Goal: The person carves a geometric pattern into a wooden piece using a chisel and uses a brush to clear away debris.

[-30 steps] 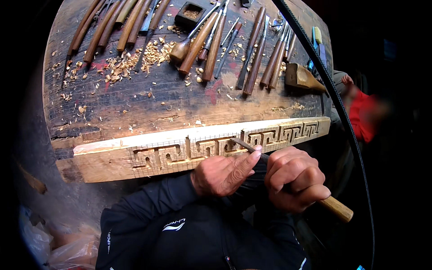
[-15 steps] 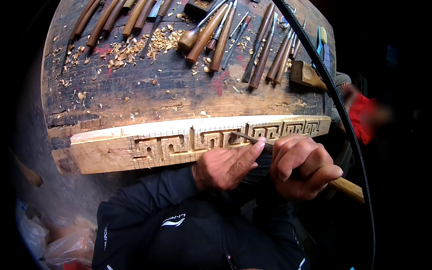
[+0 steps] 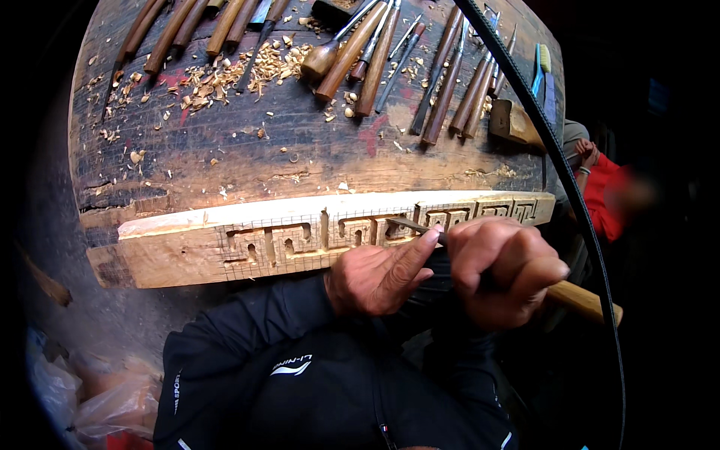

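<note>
Right of centre: fingers of right hand [image 3: 504, 274] closed round chisel [image 3: 581, 301], slanting up-left into carved board [image 3: 172, 257]; left hand [image 3: 371, 281] nearer tip, grip unclear.

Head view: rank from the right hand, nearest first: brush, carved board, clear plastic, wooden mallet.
1. Carved board: just beyond the right hand, which partly covers its right portion.
2. Wooden mallet: on the bench, toward its right side.
3. Brush: past the mallet, at the bench's right edge.
4. Clear plastic: lower left corner.
</note>
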The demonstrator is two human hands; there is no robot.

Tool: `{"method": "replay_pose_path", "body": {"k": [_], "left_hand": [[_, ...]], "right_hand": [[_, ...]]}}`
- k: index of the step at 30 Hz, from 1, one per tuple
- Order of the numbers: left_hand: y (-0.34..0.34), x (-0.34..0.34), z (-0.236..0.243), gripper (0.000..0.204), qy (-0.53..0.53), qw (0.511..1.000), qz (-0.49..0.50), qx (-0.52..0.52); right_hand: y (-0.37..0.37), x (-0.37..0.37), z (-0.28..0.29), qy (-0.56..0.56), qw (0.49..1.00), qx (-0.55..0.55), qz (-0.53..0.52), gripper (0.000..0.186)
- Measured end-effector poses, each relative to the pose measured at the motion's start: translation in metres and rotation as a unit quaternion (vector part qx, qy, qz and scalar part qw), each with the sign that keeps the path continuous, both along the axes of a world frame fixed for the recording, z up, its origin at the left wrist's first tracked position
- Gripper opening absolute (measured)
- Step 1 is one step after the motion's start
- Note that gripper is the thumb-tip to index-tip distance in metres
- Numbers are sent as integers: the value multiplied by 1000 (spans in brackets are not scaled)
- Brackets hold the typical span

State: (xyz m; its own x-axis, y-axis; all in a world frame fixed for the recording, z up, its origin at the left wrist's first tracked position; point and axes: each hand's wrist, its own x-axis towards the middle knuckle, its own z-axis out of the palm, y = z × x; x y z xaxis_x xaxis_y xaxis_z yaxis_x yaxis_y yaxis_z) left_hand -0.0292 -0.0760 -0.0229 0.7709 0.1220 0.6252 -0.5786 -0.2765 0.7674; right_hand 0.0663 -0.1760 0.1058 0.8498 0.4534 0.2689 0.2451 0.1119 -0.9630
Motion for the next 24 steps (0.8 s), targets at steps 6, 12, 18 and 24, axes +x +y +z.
{"method": "replay_pose_path", "body": {"k": [6,12,18,24], "left_hand": [[7,-9,-5,57,22,996,-89,-20],[13,-4,0,58,-66,996,-60,0],[48,-23,22,55,-13,994,-57,95],[44,-15,42,55,-21,989,-57,133]], "right_hand": [[9,-15,-18,-108,993,33,23,63],[5,-24,-19,-270,953,118,70,64],[-39,-35,7,-231,960,100,-120,57],[-22,-63,-7,-200,952,200,-120,54]]}}
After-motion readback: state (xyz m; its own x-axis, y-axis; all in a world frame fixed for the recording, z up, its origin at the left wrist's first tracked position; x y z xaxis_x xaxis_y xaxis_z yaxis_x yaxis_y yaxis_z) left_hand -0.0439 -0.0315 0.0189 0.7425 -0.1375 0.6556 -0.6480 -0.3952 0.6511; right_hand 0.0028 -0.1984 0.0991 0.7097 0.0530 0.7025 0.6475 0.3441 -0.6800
